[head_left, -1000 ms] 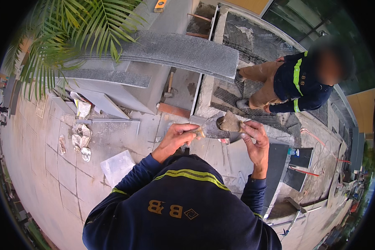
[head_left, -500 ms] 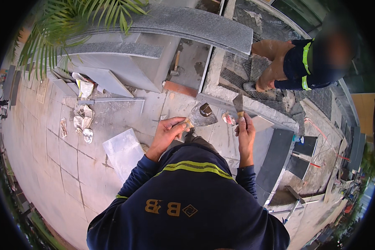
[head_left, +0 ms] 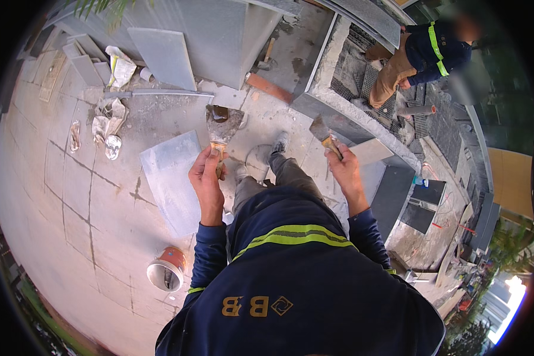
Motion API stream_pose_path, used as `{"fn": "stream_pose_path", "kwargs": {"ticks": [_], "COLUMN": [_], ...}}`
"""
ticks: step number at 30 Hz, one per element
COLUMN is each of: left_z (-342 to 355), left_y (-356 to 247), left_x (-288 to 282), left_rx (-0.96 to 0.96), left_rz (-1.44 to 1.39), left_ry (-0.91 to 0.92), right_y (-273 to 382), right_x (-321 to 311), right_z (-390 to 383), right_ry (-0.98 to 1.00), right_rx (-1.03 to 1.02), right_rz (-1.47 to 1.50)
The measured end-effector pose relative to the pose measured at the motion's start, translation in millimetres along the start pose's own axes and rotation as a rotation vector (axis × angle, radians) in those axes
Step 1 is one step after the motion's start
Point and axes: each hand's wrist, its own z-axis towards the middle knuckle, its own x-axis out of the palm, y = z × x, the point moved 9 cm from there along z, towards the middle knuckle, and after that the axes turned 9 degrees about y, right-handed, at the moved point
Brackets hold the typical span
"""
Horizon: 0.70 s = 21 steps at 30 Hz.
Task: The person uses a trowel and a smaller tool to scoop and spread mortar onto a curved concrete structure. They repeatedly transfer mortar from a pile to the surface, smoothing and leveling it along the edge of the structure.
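The left hand (head_left: 206, 178) is wrapped in a fist around the wooden handle of a wide scraper (head_left: 221, 127). The blade points away from the body and carries a dark lump of mortar near its far edge. The right hand (head_left: 345, 172) is clenched round the handle of a narrower scraper (head_left: 321, 132), whose blade angles up and to the left. The two tools are held well apart, in the air above the paved floor (head_left: 59, 196).

Between the forearms, the person's legs and one shoe (head_left: 280, 142) show, standing on the paving. A grey stone tile (head_left: 171, 178) lies flat on the floor just left of the left hand. A small bucket with an orange wall (head_left: 167, 270) stands nearer the body, beside the left elbow.

Farther off, crumpled bags (head_left: 110, 127) lie near the floor's left edge, with grey slabs (head_left: 160, 53) leaning behind them. A low concrete wall (head_left: 350, 113) runs beyond the right hand. At the far right, another person (head_left: 415, 56) crouches on metal grating.
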Motion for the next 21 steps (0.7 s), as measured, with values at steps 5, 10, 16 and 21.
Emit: {"fn": "stream_pose_path", "kwargs": {"ticks": [5,10,16,21], "left_z": [-43,-65,-72,-66], "left_y": [7,8,4,-4], "left_x": [-84,-126,-130,-107], "left_rx": [0.018,0.041,0.063,0.076], "left_rz": [0.007,-0.046,-0.079,-0.053], "left_ry": [-0.103,-0.140,-0.117,-0.047], "right_y": [33,84,87,81], "right_x": [74,116,120,105], "right_z": [-52,-84,-97,-102], "right_ry": [0.154,0.201,0.186,0.116], "right_rx": [0.034,-0.110,-0.124,-0.145], "right_rz": [-0.167,-0.224,-0.197,-0.171]}}
